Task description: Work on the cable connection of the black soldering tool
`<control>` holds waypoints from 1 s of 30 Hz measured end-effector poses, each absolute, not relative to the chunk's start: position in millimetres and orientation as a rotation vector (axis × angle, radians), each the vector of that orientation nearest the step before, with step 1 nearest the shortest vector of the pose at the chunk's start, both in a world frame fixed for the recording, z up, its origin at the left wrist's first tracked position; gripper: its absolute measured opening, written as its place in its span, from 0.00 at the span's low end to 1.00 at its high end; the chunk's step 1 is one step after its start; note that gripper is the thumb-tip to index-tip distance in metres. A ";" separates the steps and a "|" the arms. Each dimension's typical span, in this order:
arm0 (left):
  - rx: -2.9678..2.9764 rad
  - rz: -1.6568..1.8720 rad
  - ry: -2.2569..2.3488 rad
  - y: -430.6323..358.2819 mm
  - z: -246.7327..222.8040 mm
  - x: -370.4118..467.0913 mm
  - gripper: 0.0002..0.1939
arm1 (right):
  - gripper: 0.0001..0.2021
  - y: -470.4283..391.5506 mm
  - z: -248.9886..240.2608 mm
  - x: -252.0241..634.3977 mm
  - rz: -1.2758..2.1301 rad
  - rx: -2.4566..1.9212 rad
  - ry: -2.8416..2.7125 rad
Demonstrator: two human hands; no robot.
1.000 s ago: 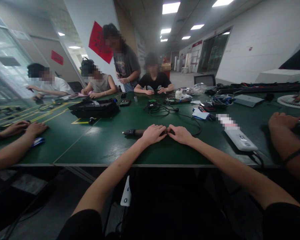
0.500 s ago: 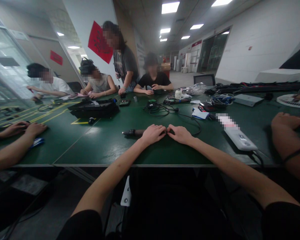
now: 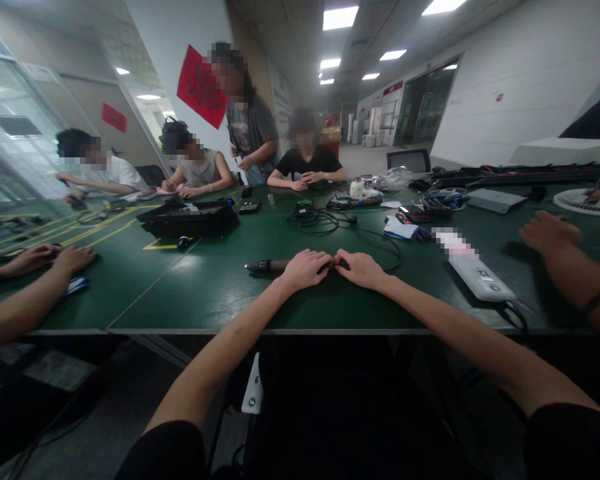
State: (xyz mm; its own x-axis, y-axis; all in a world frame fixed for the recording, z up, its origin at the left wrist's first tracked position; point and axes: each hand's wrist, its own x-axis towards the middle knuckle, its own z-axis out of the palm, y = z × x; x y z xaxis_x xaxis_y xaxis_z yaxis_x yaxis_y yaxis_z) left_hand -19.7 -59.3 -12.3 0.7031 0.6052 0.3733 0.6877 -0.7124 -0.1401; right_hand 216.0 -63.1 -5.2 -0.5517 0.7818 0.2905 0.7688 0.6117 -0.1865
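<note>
Straightened, the standing co-worker (image 3: 255, 123) has lifted a hand (image 3: 249, 162) off the table (image 3: 220, 293). Undisturbed, the dark tool (image 3: 265, 266) lies there, left hand (image 3: 306, 269) curled over it; right hand (image 3: 363, 269) bunches fingertips at its end, pinch unclear. Rightmost, a neighbour's hand (image 3: 551, 231) has shifted leftward.

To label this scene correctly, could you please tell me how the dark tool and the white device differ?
The dark tool is rounded, while the white device is flatter. The dark tool lies roughly crosswise in view; the white device slants. The left hand covers part of the dark tool, but no hand touches the white device. Both lie on the green table.
</note>
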 end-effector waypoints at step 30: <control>-2.606 -0.417 -1.096 -58.1 -13.4 -18.4 0.15 | 0.08 -61.8 -8.6 217.1 -0.004 -1.246 -2.503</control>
State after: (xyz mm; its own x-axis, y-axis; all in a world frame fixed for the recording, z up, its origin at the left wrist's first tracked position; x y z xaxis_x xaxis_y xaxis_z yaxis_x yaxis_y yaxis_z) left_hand -18.4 -58.1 -13.4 0.6702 0.6445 0.3681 0.7262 -0.6718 -0.1460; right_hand 217.1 -61.8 -8.6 -0.5552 0.7739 0.3048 0.7748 0.6145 -0.1488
